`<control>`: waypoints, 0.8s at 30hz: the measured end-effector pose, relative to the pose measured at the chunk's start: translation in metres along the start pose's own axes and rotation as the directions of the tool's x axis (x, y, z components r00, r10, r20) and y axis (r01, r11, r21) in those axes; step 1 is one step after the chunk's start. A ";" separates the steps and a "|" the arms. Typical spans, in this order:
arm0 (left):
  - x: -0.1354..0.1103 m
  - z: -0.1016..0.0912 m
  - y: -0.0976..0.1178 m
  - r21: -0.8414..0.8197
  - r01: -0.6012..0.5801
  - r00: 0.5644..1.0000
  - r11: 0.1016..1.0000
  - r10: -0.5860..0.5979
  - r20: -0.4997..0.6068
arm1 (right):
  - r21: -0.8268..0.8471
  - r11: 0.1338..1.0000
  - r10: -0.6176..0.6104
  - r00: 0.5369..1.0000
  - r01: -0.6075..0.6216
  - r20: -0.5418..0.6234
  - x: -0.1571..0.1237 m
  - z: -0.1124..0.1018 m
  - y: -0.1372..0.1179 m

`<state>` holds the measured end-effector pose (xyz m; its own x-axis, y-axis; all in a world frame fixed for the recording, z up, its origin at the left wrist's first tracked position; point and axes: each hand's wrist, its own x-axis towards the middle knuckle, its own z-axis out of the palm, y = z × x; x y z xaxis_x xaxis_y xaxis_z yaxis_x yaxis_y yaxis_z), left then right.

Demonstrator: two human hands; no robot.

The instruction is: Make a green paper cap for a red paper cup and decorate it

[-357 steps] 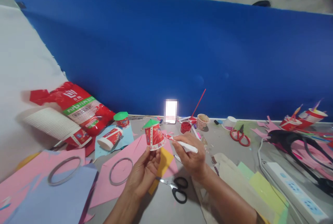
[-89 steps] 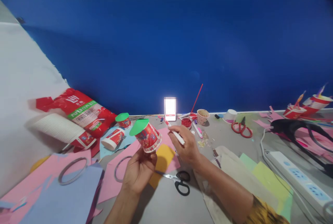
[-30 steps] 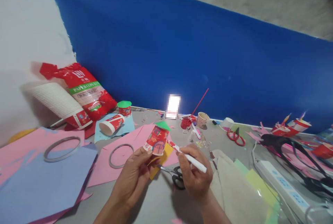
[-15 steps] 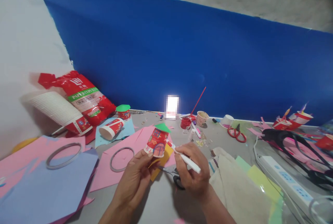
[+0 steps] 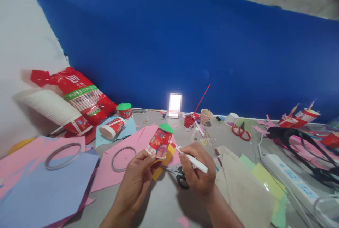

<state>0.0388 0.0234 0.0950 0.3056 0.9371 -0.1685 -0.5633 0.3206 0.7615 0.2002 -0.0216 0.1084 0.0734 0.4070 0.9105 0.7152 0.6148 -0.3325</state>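
Note:
My left hand [image 5: 140,175] grips a red printed paper cup [image 5: 159,143] by its lower rim. A green paper cone sits on top like a roof [image 5: 165,128], and a window and an arched door are drawn on the side. Between the fingers of my right hand [image 5: 200,168] is a white marker [image 5: 194,162], its red tip close to the cup's right side; I cannot tell whether it touches. Under the hands lie black-handled scissors [image 5: 176,173], partly hidden, and a piece of orange paper [image 5: 158,173].
At left are stacked paper cups [image 5: 53,109], a red cup bag [image 5: 84,95] and a grey tape ring [image 5: 63,155] on blue paper [image 5: 50,185]. Further back stand a green-topped cup [image 5: 124,109] and red scissors [image 5: 241,132]. A beige cloth [image 5: 241,185] and power strip [image 5: 291,177] lie right.
The view has shifted slightly. My left hand still holds the cup, and the marker in my right hand stays beside it, with only a small shift.

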 end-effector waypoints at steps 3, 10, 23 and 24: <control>-0.001 0.001 0.000 0.000 0.013 1.000 1.000 -0.013 0.006 | -0.005 1.000 0.008 1.000 -0.008 0.008 0.000 0.000 0.001; 0.000 0.001 0.000 -0.021 0.015 1.000 1.000 -0.015 0.003 | -0.034 0.999 0.005 1.000 -0.004 0.008 0.000 0.000 0.001; -0.001 0.002 0.001 -0.019 0.042 0.999 0.999 -0.042 -0.009 | -0.052 0.998 0.031 1.000 -0.031 -0.003 0.000 -0.001 0.002; -0.001 0.002 0.001 -0.015 0.038 0.999 0.999 -0.039 -0.016 | -0.050 0.998 0.030 1.000 -0.030 -0.002 0.000 -0.001 0.002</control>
<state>0.0391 0.0221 0.0972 0.3149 0.9261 -0.2078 -0.5627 0.3585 0.7449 0.2021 -0.0207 0.1082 0.0962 0.4235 0.9008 0.7466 0.5678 -0.3467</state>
